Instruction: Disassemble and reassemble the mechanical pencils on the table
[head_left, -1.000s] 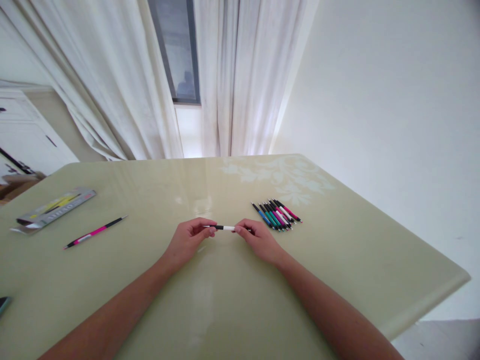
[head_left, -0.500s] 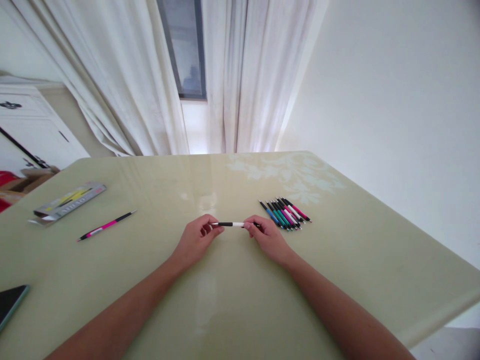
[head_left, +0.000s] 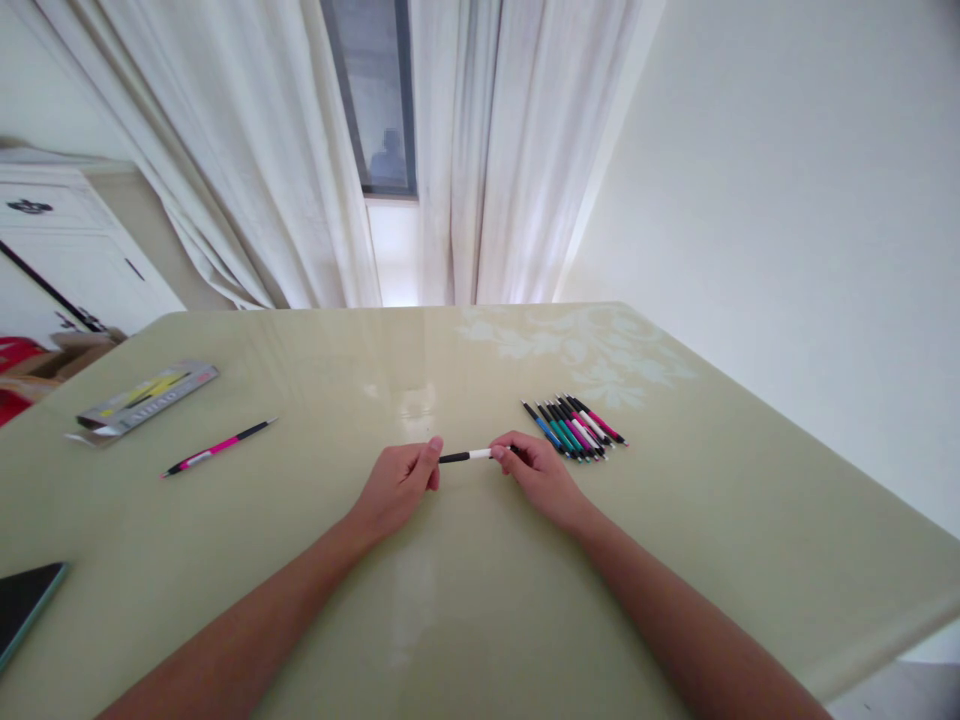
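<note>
A black-and-white pen [head_left: 478,454] is stretched between my two hands, just above the table [head_left: 465,600]. My left hand [head_left: 405,478] is closed on its black tip end, thumb raised along the top; the tip itself is hidden by the fingers. With thumb and fingers pinched, my right hand [head_left: 534,475] grips the white end. Right beside that hand lies a row of several pens [head_left: 574,428] in blue, green, purple, white and pink, each with a black grip. Off to the left, one pink-and-black pen [head_left: 217,448] lies alone, tip pointing away to the right.
An opened grey-and-yellow pen box [head_left: 150,400] lies on the table's far left. A dark flat device [head_left: 26,605] with a green edge sits at the near left. Beyond the table are curtains [head_left: 262,150], a white cabinet [head_left: 75,230] and a wall on the right.
My left hand has shifted its hold on the pen: the thumb now points up and the fingers wrap over the tip. The pen tilts slightly, its left end lower.
</note>
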